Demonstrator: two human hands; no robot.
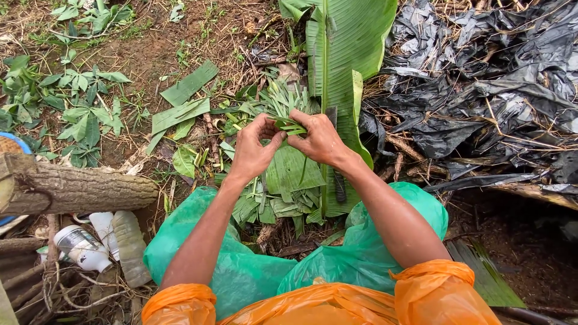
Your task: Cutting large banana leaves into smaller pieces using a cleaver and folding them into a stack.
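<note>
Folding step in hand, judged: left hand (pixel 251 149) and right hand (pixel 319 139) both pinched shut on a narrow leaf strip (pixel 289 125) held over the banana leaf (pixel 343 72); next move likely needs a tight tuck; bare soil ground (pixel 150 54), log (pixel 78 188), bottles (pixel 102 244), black plastic (pixel 481 102) around

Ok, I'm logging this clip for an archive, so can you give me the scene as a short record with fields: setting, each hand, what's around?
setting: outdoors, bare soil with weeds and cut leaf scraps
left hand: fingers pinch narrow green leaf strips
right hand: fingers pinch the same strips from the other side
under the hands: banana leaf and a pile of cut leaf pieces
lap: green plastic sheet; orange plastic sleeves
left side: log, plastic bottles
right side: crumpled black plastic sheeting
</note>
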